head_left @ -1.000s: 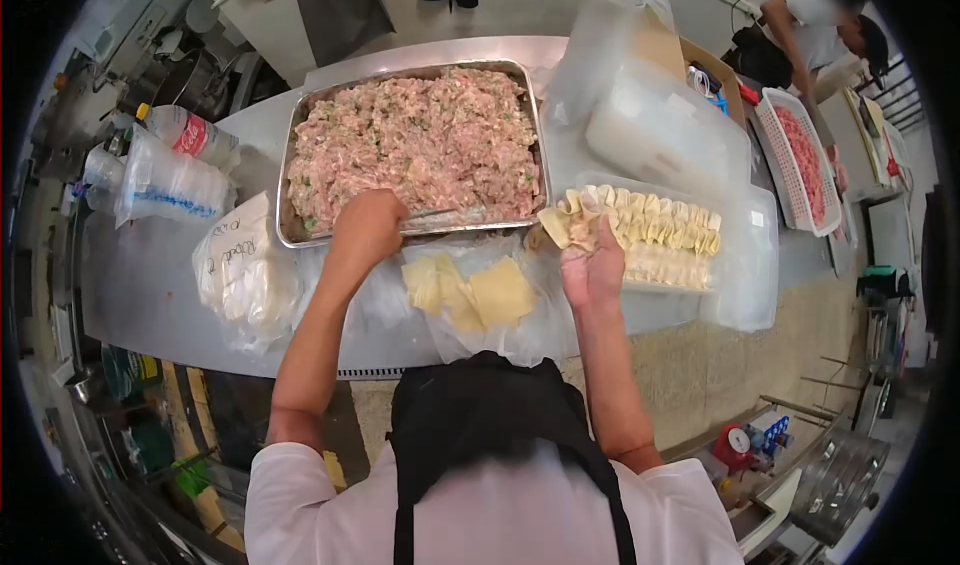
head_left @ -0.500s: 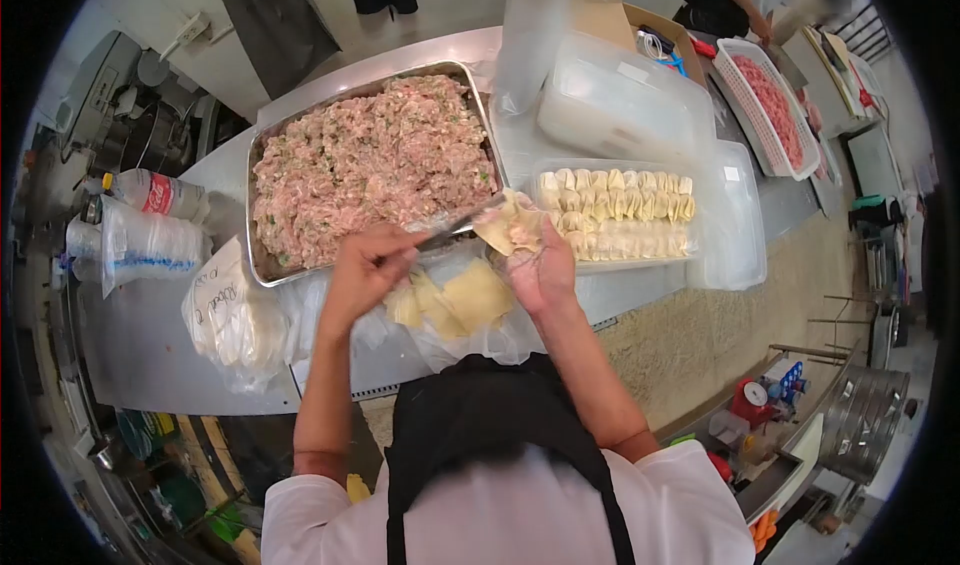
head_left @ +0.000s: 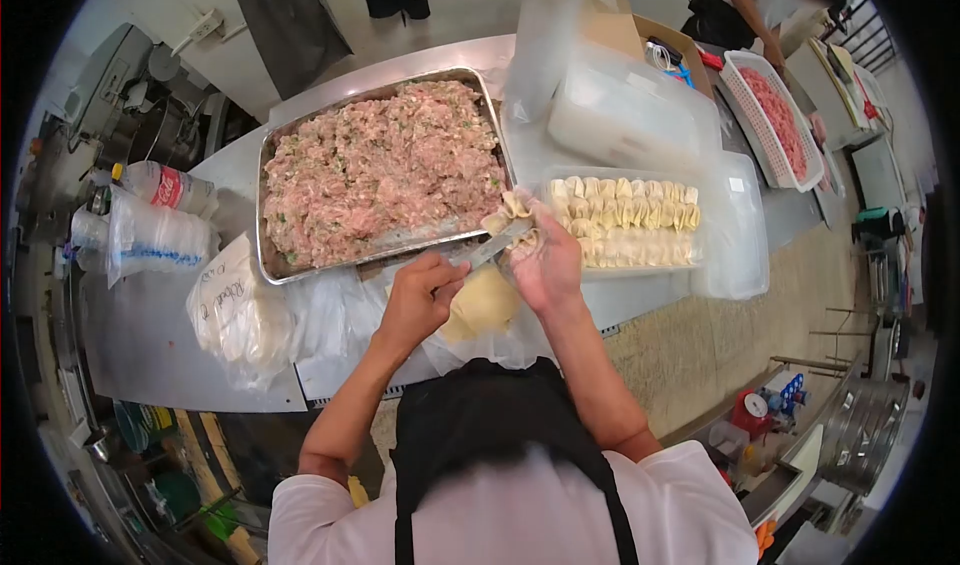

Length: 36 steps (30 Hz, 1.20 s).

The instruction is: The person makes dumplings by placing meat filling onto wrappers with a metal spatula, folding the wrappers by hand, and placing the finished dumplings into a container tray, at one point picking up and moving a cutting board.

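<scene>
Dumpling (head_left: 512, 207): up off the table (head_left: 135, 340), near a corner of the meat tray (head_left: 263, 215). Its thin skin may rip if the flat blade (head_left: 488, 252) pushes too hard, and it may drop if the fingers go loose.
Right hand (head_left: 550, 265): its grip is curled around the dumpling, which lies at the fingertips.
Flat blade: its tip looks to touch the dumpling, so a slip might poke those fingers.
Left hand (head_left: 425, 293): its grip pinches the blade's other end.
Dough skins (head_left: 484, 305): lying between the arms.
Dumpling rows (head_left: 645, 208): beside the right hand.

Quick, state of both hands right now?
Left hand: closed, holding a flat blade.
Right hand: curled, holding a folded wrapper.
</scene>
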Available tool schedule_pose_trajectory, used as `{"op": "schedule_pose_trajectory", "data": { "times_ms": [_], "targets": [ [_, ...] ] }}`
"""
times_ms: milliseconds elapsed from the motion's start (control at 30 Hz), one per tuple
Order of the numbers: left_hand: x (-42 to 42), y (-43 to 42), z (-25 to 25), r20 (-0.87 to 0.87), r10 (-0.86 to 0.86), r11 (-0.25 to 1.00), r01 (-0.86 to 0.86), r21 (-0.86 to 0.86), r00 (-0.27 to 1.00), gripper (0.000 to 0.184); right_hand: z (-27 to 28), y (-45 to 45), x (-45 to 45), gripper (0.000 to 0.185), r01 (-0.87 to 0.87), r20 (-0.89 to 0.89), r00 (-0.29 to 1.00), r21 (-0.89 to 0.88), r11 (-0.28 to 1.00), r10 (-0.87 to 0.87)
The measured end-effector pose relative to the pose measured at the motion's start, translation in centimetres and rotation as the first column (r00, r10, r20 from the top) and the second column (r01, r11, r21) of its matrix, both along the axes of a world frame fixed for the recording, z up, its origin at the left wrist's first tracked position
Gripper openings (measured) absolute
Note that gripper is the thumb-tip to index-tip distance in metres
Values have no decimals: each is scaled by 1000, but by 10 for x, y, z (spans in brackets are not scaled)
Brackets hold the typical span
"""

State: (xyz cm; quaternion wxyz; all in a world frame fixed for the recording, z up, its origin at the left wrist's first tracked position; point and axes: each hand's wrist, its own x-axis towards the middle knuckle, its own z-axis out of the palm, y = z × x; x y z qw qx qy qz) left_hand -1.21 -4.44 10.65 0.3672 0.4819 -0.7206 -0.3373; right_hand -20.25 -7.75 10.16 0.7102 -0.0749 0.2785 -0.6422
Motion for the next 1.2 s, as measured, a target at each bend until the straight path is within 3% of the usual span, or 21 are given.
{"op": "schedule_pose_trajectory", "data": {
  "times_ms": [67, 100, 133, 200, 267, 300, 367, 400, 467, 500, 533, 567, 600, 667, 733, 867, 933, 967, 1000, 1067, 1200],
  "targets": [
    [10, 0, 8, 44, -14, 1000, 15, -16, 999, 25, -4, 7, -13, 51, -178, 98, 974, -230, 957, 205],
    [14, 1, 17, 1, 6, 999, -6, 33, 1000, 25, -6, 12, -13, 51, -180, 98, 974, -226, 957, 206],
    [18, 2, 25, -38, 30, 996, -26, 80, 999, 25, -8, 16, -9, 55, -142, -147, 983, -231, 963, 110],
    [22, 5, 34, -96, 48, 993, -37, 110, 994, 26, -15, 19, -5, 59, -105, -377, 926, -246, 963, 5],
    [24, 8, 42, -44, 4, 992, 2, 126, 999, 27, -25, 20, -5, 59, -224, -847, 530, -196, 955, -49],
    [24, 9, 47, -44, 4, 992, 2, 127, 999, 27, -19, 21, -4, 59, -224, -846, 530, -195, 955, -49],
    [24, 13, 58, 141, -131, 968, 97, 230, 981, 28, -6, 23, -3, 42, -299, -968, 205, -201, 933, -143],
    [27, 14, 63, 141, -131, 968, 96, 231, 981, 28, -13, 22, -3, 42, -300, -968, 206, -200, 933, -142],
    [40, 14, 75, 169, -113, 977, 78, 199, 979, 28, -33, 17, -8, 18, -370, -925, 151, -381, 848, -349],
    [47, 15, 83, 166, -116, 976, 81, 204, 979, 28, -25, 18, -13, 18, -368, -927, 148, -375, 851, -344],
    [54, 16, 91, 91, -4, 992, -7, 126, 996, 28, -11, 21, -19, 16, -335, -957, 256, -218, 916, -135],
    [59, 16, 96, 1, 100, 993, -100, 55, 995, 29, -2, 23, -28, 21, -316, -931, 359, -48, 947, 72],
    [63, 16, 97, -13, 90, 994, -89, 64, 996, 29, 0, 25, -38, 21, -308, -935, 346, -37, 951, 76],
    [69, 17, 94, -147, 190, 977, -172, 128, 971, 28, 3, 30, -60, 34, -14, -877, 460, -160, 987, -135],
    [72, 20, 88, -149, 181, 974, -157, 163, 972, 28, 7, 27, -98, 40, 111, -873, 437, -185, 976, -215],
    [75, 22, 71, -170, 187, 963, -147, 225, 968, 29, 14, 21, -160, 43, 36, -894, 406, -193, 981, -191],
    [75, 22, 66, -174, 191, 963, -150, 223, 966, 29, 2, 18, -178, 47, -19, -995, -94, 41, 999, 39],
    [75, 22, 65, -168, 198, 963, -160, 217, 966, 29, -8, 16, -185, 38, -95, -971, -237, 10, 995, -13],
    [74, 22, 64, -170, 198, 963, -159, 218, 965, 29, -5, 13, -180, 38, -95, -971, -239, 11, 995, -12],
    [73, 21, 62, -165, 176, 965, -137, 224, 970, 28, -3, 9, -165, 23, -268, -888, -407, -108, 957, -214],
    [75, 22, 59, -152, 164, 965, -127, 227, 975, 28, 6, 4, -142, 29, -194, -948, -301, -45, 980, -104]
  ]
}}
